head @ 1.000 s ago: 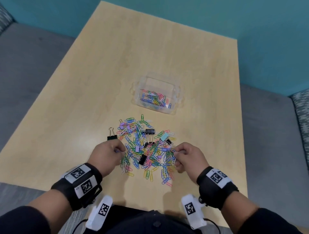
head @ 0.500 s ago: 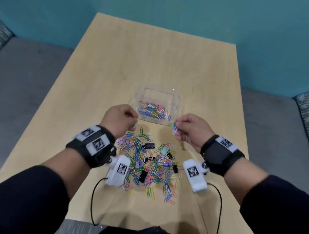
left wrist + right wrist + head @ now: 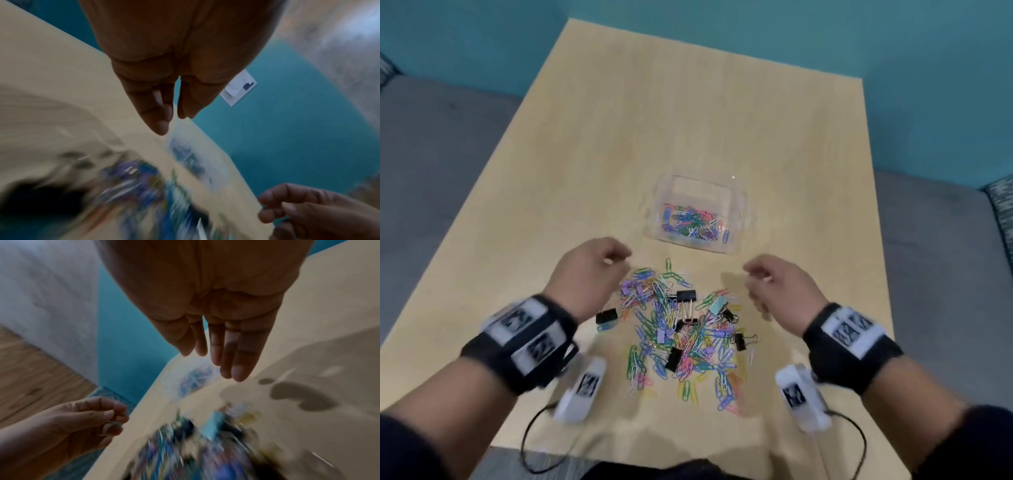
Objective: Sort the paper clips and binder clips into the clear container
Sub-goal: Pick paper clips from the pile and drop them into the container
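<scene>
A light wooden counter carries a loose heap of coloured wire paper clips mixed with black metal binder clips, a pale teal one among them; beyond the heap stands the clear plastic container, already holding coloured clips; grey upholstered seating and a teal wall surround the counter. Both forearms reach forward above the heap, one on each side, wrists in black bands; the left hand hangs palm down, fingers loosely extended and close together, holding nothing; the right hand likewise, fingers relaxed, nearly straight, empty.
</scene>
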Motion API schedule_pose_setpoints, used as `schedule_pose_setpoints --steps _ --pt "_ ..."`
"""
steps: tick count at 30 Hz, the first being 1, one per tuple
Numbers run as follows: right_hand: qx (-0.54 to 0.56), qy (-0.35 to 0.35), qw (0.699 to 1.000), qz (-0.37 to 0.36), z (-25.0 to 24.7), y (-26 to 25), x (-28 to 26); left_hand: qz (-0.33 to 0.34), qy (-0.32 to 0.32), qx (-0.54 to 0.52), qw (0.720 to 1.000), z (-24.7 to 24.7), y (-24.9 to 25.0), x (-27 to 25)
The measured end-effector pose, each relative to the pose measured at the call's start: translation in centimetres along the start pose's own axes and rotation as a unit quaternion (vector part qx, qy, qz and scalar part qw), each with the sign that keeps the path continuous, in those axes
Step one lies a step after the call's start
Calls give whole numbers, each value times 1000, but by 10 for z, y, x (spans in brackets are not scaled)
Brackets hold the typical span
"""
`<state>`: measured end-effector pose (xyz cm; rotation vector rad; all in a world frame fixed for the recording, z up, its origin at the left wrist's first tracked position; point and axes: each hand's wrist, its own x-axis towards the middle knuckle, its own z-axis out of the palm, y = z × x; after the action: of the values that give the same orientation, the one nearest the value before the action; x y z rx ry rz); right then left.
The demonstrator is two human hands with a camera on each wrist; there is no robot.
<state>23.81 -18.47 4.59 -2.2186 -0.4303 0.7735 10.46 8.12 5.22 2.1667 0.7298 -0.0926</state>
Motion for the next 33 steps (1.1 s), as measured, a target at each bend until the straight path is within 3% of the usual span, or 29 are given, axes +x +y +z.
schedule_pose_setpoints --steps 2,5,9,16,25,33 --pt "-38 -28 998 30 7 32 -35 -4 -42 74 996 7 -30 -40" --pt "-58 -77 991 97 25 65 -82 -31 -81 88 992 29 -60 -90" --pt "-99 -73 989 78 62 76 -116 -4 -78 78 994 59 -67 -121" --pt "-147 -41 988 4 103 44 -102 22 -50 88 995 89 -47 -113" --pt "-244 -43 968 -35 103 40 -82 54 -129 211 968 73 -41 -82" --pt "-281 -12 956 -82 99 54 -80 77 -100 214 969 72 -55 -91"
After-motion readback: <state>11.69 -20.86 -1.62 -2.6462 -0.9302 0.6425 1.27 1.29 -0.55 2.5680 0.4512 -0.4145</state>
